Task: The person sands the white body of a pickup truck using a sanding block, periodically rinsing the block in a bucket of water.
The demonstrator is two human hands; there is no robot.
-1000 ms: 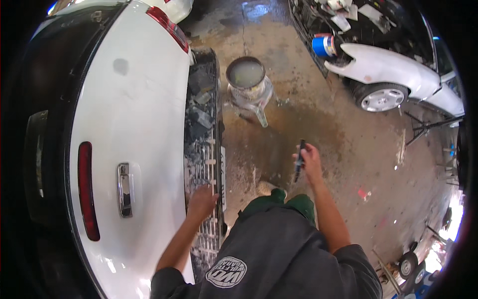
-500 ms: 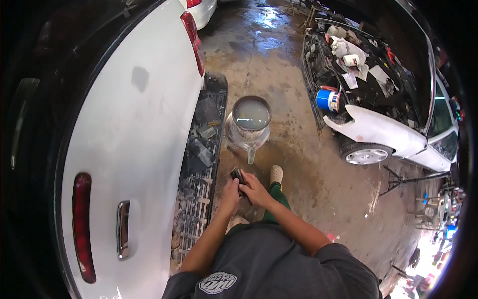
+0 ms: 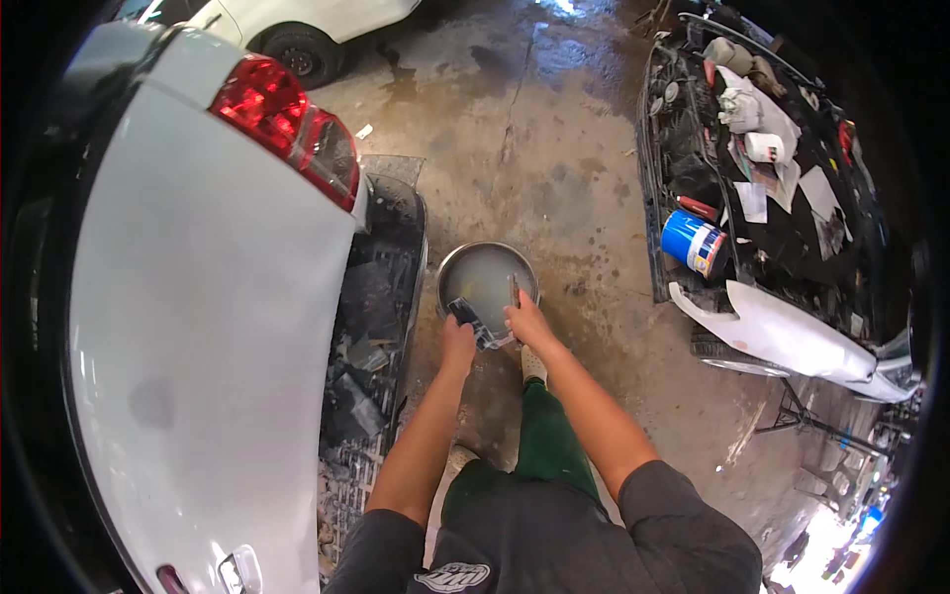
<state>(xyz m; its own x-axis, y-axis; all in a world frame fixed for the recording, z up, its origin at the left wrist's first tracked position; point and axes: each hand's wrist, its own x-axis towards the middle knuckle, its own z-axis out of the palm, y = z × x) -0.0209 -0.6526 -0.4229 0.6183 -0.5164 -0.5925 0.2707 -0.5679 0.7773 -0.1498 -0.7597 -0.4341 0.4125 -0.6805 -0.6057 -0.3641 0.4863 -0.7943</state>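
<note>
My left hand [image 3: 457, 345] grips a dark, flat rectangular piece [image 3: 468, 317] over a round metal container [image 3: 487, 247] of cloudy grey liquid. My right hand [image 3: 526, 319], beside it, is closed on a narrow brownish strip [image 3: 515, 287], which I cannot identify, also above the liquid. My legs [image 3: 544, 431] are just behind the container. To the left, dark scraps [image 3: 361, 396] lie on the bumper [image 3: 414, 238] of a white car with bare grey patches on its tailgate [image 3: 198, 327].
A red tail light [image 3: 262, 109] tops the white car's corner. Another white car [image 3: 351, 20] stands beyond. At right, an open engine bay [image 3: 678, 139] holds papers and a blue can [image 3: 688, 238], above a loose-looking white fender [image 3: 792, 337]. A black stand [image 3: 792, 421] is below it.
I have moved forward to the container. My left hand left the bumper and met my right on the dark piece; now the hands are slightly apart over the liquid, each holding something.
</note>
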